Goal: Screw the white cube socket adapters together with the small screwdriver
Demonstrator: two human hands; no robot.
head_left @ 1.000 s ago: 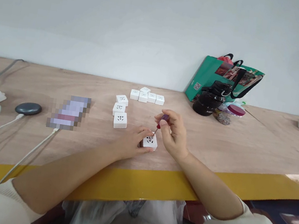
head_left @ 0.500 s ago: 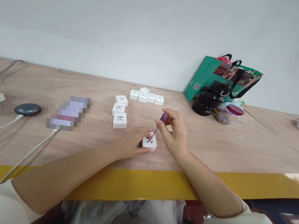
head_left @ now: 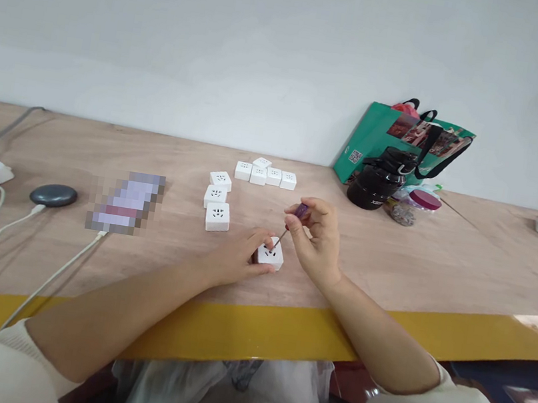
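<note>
A white square power socket lies face up on the table near its front edge. My left hand grips it from the left, fingers at its far side and thumb along its near side. In my right hand is a screwdriver with a purple handle, pinched between thumb and fingers. Its thin shaft slants down to the left, and the tip meets the socket's face among the slots. Whether the tip sits inside a hole cannot be made out.
More white sockets stand in a column and a row beyond my hands. To the left lie a blurred phone, a dark oval device and white cables. Back right are a black bottle, a green bag and a lidded jar.
The screwdriver's handle has tilted slightly to the right in my right hand. My left hand keeps its grip on the socket. The whole view has shifted a little.
</note>
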